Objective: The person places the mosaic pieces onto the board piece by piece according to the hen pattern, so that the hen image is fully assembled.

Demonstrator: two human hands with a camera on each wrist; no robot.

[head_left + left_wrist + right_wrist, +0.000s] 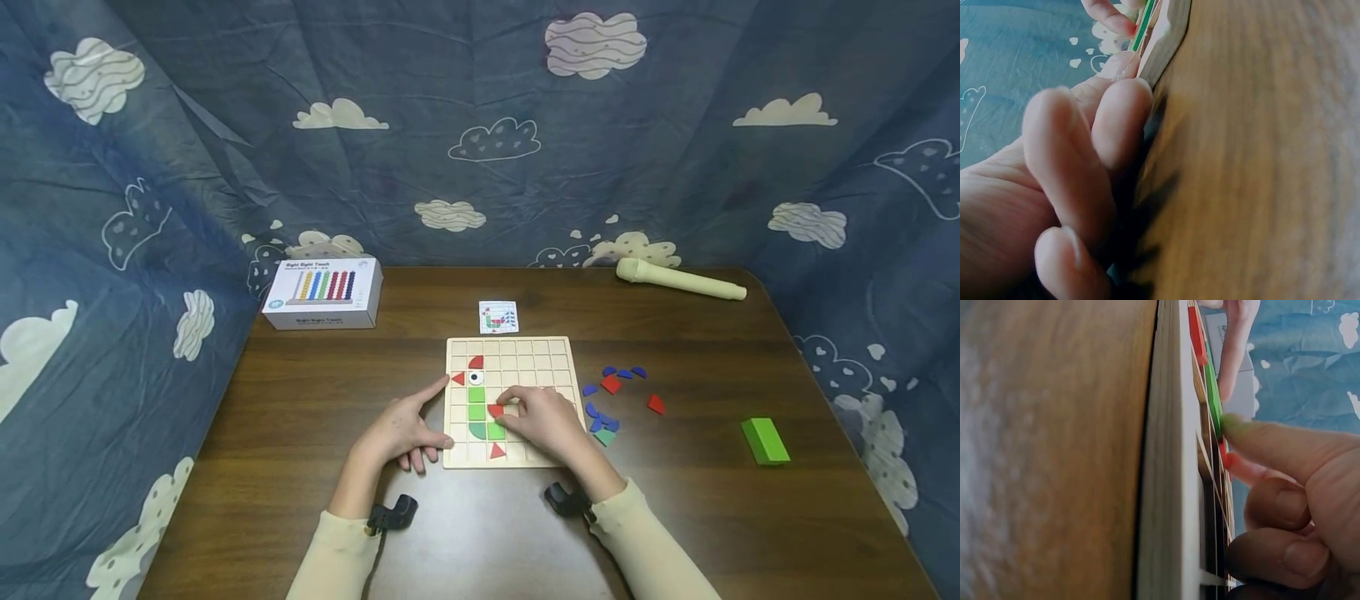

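Observation:
A pale wooden grid board (pixel 536 357) lies on the table. My right hand (pixel 546 421) bends over it, thumb and index fingertips at a red quarter-circle piece (pixel 492 410) right of a green square (pixel 477 412). In the right wrist view, the index fingertip meets a red piece (pixel 1223 450). Along the board's left edge, my left hand (pixel 395 431) spreads its index finger and thumb against the rim. In the grid sit a round eye piece (pixel 476 377), red triangles (pixel 497 451), a red quarter-circle (pixel 476 362), a green quarter-circle (pixel 477 430) and green squares.
Blue half-round pieces (pixel 592 410), a red square (pixel 611 384), a red quarter-circle (pixel 656 404) and a green piece (pixel 604 437) lie right of the board. A picture card (pixel 498 317), white box (pixel 322 293), green block (pixel 765 441) and cream stick (pixel 682 279) surround it.

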